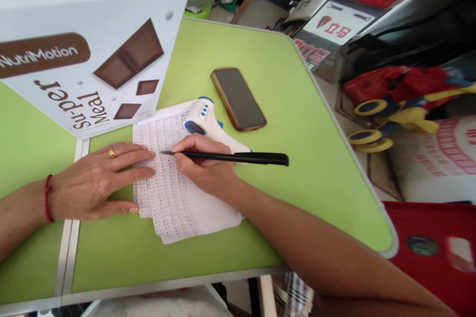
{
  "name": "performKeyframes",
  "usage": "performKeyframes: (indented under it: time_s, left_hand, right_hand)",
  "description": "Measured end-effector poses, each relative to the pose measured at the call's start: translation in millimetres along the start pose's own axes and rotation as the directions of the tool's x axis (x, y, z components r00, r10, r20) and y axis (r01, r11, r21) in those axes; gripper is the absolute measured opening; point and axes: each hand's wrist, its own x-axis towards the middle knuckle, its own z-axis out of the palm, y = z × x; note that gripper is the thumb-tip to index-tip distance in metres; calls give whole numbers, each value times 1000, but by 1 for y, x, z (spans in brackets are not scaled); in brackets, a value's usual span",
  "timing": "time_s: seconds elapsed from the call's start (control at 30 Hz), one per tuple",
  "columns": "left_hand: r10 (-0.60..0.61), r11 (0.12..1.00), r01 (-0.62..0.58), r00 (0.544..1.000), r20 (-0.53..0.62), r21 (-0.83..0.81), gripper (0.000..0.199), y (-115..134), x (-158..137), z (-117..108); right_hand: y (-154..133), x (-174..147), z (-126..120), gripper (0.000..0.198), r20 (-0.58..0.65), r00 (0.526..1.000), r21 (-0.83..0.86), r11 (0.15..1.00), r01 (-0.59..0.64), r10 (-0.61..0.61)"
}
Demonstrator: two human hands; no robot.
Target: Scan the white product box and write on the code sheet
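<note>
Small dense handwriting covers much of the paper sheets (169, 208), which lie overlapped on the green table; their right part is blank. My right hand (208, 166) pinches a black pen (256, 158), its tip at the written lines. Flat on the table and the papers' left edge rests my left hand (102, 181), fingers spread, with a gold ring and a red bead bracelet. Just beyond my right hand, a white and blue infrared thermometer (208, 126) lies partly on the sheets, its handle partly hidden by the hand.
A phone (240, 99) in a brown case lies past the thermometer. A large white box (122, 20) with chocolate pictures stands at the left. The green table (312, 173) has a rounded metal edge. A red chair (427, 257), a sack (442, 158) and a white vehicle (320, 0) are at the right.
</note>
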Motion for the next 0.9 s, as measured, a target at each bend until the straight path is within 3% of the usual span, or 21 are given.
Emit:
performKeyframes:
  time_s: [0.33, 0.67, 0.9]
  left_hand:
    - [-8, 1000, 8, 1000, -1, -21, 52, 0, 1, 0]
    - [-2, 1000, 2, 1000, 0, -13, 51, 0, 1, 0]
    - [2, 1000, -2, 1000, 0, -9, 51, -1, 1, 0]
  right_hand:
    - [0, 0, 0, 11, -21, 1000, -24, 1000, -5, 5]
    - [1, -1, -1, 10, -18, 1000, 68, 998, 14, -12]
    - [1, 0, 0, 8, 18, 1000, 20, 1000, -2, 1]
